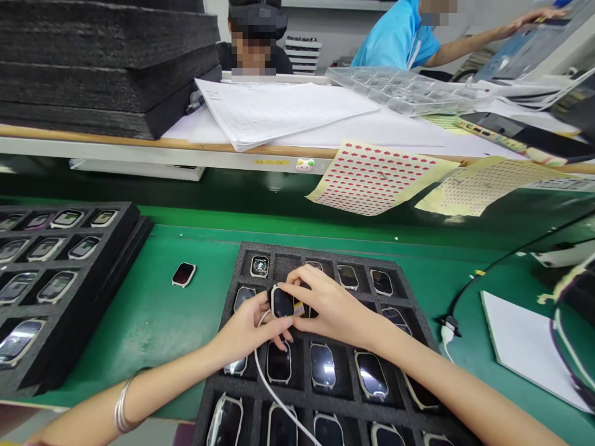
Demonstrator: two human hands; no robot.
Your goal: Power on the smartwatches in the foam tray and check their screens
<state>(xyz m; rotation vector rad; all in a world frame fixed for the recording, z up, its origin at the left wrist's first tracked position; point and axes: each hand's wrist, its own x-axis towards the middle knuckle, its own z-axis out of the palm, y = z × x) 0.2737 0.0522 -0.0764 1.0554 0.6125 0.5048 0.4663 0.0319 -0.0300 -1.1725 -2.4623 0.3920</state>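
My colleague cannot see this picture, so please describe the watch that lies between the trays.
On the green table, find the gap between the left foam tray and the right foam tray. A watch with a dark reddish screen lies there. Unlike its neighbours, it lies directly on the table.

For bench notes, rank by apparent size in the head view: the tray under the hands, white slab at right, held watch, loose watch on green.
1. Tray
2. White slab
Held watch and loose watch: too alike to rank; the former is partly covered.
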